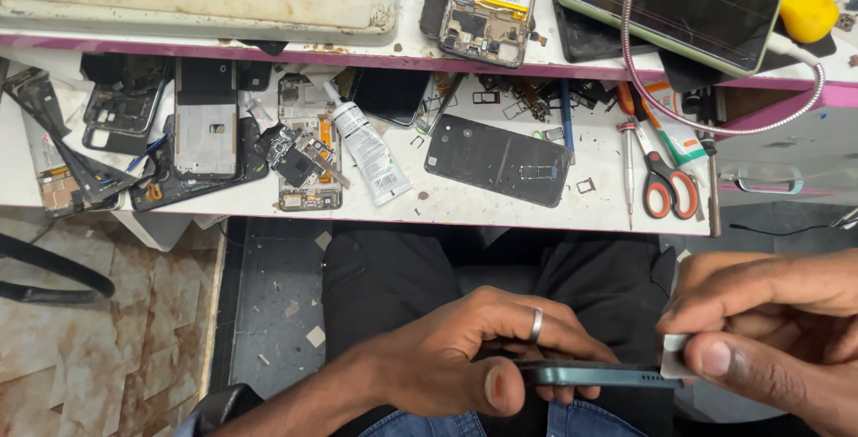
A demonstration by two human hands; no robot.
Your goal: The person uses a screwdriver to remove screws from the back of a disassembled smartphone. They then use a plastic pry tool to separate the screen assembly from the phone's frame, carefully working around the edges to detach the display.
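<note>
Low at six o'clock, above the lap, the left hand (pixel 456 361) clamps a dark phone (pixel 594 374) edge-on, while the right hand (pixel 769 330) pinches a small pale pick (pixel 677 357) against its end. Thin, stiff, likely slippery and fragile; best gripped along both long edges.

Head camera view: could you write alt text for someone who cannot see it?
Over a lap, the left hand holds a dark phone edge-on while the right hand presses a small pale pick to its end. Beyond, a white bench holds phone parts, a glue tube and scissors.
</note>
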